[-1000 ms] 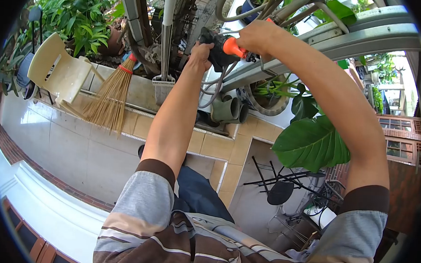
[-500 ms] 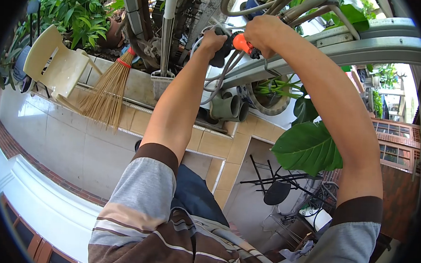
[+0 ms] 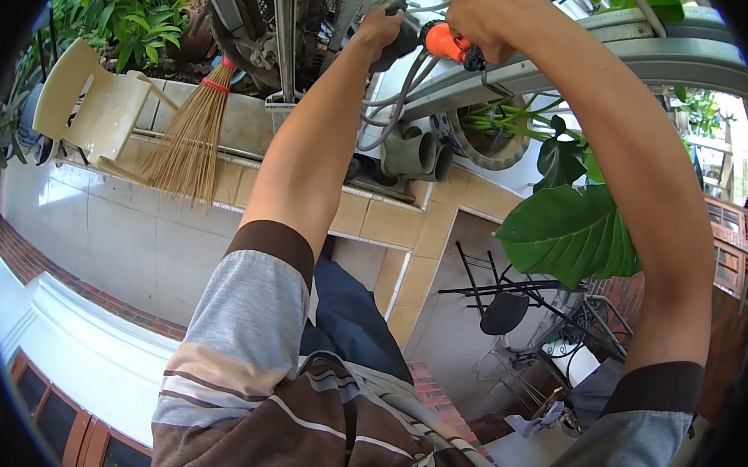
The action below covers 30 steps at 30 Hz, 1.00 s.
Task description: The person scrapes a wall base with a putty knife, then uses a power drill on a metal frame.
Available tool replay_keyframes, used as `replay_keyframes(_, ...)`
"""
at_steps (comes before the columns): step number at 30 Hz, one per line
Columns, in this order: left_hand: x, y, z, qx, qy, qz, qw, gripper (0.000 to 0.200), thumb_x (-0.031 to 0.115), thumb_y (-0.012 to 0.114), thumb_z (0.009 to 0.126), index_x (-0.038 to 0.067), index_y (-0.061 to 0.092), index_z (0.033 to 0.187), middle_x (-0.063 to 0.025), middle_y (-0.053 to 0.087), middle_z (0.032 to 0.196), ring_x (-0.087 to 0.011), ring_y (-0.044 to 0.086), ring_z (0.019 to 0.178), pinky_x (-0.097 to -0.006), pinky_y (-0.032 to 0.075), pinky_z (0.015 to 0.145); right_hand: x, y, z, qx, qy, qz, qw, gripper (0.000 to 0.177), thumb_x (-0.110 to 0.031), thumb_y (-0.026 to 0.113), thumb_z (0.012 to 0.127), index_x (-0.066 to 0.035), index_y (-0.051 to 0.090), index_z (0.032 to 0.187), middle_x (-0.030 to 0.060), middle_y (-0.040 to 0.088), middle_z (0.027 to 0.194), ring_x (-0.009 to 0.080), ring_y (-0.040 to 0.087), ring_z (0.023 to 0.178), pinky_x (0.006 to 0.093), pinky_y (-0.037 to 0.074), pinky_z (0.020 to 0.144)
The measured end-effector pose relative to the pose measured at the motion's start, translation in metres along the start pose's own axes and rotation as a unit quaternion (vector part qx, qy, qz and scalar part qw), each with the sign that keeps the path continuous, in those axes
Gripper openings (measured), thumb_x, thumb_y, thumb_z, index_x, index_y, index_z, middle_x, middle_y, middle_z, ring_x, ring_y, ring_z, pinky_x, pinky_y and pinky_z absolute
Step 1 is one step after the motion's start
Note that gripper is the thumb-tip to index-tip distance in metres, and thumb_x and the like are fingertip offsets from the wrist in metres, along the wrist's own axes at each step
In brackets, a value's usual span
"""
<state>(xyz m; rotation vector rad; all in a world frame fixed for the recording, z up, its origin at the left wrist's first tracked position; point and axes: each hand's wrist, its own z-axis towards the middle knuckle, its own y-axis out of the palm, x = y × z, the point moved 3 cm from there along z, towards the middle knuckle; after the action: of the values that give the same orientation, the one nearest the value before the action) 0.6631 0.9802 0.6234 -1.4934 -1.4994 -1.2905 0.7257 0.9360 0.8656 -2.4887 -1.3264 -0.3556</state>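
Note:
Both my arms reach up and forward. My left hand [image 3: 381, 27] grips the black body of a hose spray nozzle [image 3: 405, 39]. My right hand [image 3: 483, 15] closes over the nozzle's orange front end [image 3: 442, 41]. A grey hose [image 3: 395, 108] hangs in loops below the nozzle, against a white wall. The nozzle sits just above a grey metal rail [image 3: 569, 70] that slants up to the right.
A straw broom [image 3: 184, 143] leans on a tiled ledge, beside a cream plastic chair [image 3: 89, 109]. Green rubber boots [image 3: 416, 155] lie under the hose. A big green leaf [image 3: 573, 235], a round planter [image 3: 489, 138] and a black folding stool [image 3: 506, 304] stand at right.
Both hands and the nozzle have risen toward the top of the view, and the view has tilted slightly. The grip on the nozzle is the same.

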Motion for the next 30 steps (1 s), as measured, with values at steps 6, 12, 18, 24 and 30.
replay_keyframes(6, -0.007, -0.002, 0.023, 0.117, 0.113, 0.165, 0.973, 0.045, 0.002, 0.054, 0.086, 0.009, 0.061, 0.13, -0.0162, 0.069, 0.105, -0.0247, 0.067, 0.089, -0.039, 0.054, 0.076, 0.01, 0.008, 0.022, -0.039, 0.031, 0.043, 0.998, 0.03, -0.032, 0.082, 0.08, -0.014, 0.077, 0.103, 0.0066, 0.075, 0.096, 0.03, 0.067, 0.08, 0.0454, 0.055, 0.069)
replay_keyframes(12, 0.027, 0.003, -0.001, -0.052, 0.205, 0.496, 0.842, 0.062, 0.002, 0.051, 0.081, 0.016, 0.055, 0.141, -0.0216, 0.062, 0.128, -0.0404, 0.062, 0.113, -0.0423, 0.05, 0.099, 0.009, 0.005, 0.018, -0.042, 0.056, 0.073, 0.995, 0.03, -0.032, 0.082, 0.079, -0.014, 0.077, 0.103, 0.007, 0.075, 0.097, 0.0294, 0.067, 0.08, 0.0457, 0.054, 0.069)
replay_keyframes(18, 0.027, 0.001, 0.006, 0.031, 0.391, 0.568, 0.724, 0.047, 0.003, 0.045, 0.092, 0.017, 0.05, 0.137, -0.0192, 0.069, 0.113, -0.0384, 0.069, 0.098, -0.0454, 0.058, 0.08, 0.014, 0.01, 0.035, -0.041, 0.002, 0.036, 0.999, 0.03, -0.031, 0.084, 0.077, -0.014, 0.077, 0.1, 0.0065, 0.075, 0.095, 0.0288, 0.066, 0.077, 0.0469, 0.053, 0.067)
replay_keyframes(24, 0.042, -0.004, -0.007, 0.015, 0.247, 0.61, 0.752, 0.042, 0.002, 0.05, 0.087, 0.009, 0.059, 0.128, -0.0207, 0.07, 0.11, -0.0385, 0.069, 0.096, -0.0457, 0.055, 0.085, 0.013, 0.009, 0.037, -0.053, -0.006, 0.034, 0.998, 0.021, -0.028, 0.08, 0.081, -0.014, 0.077, 0.097, 0.0076, 0.074, 0.09, 0.0295, 0.064, 0.074, 0.046, 0.051, 0.064)
replay_keyframes(30, 0.012, -0.015, 0.015, 0.116, 0.262, 0.421, 0.861, 0.048, 0.004, 0.063, 0.073, 0.008, 0.064, 0.121, -0.0216, 0.07, 0.113, -0.0341, 0.068, 0.105, -0.0388, 0.053, 0.091, 0.021, 0.017, 0.054, -0.086, 0.027, 0.037, 0.995, 0.014, -0.026, 0.068, 0.09, -0.015, 0.076, 0.093, 0.0079, 0.073, 0.091, 0.029, 0.063, 0.072, 0.0438, 0.051, 0.064)
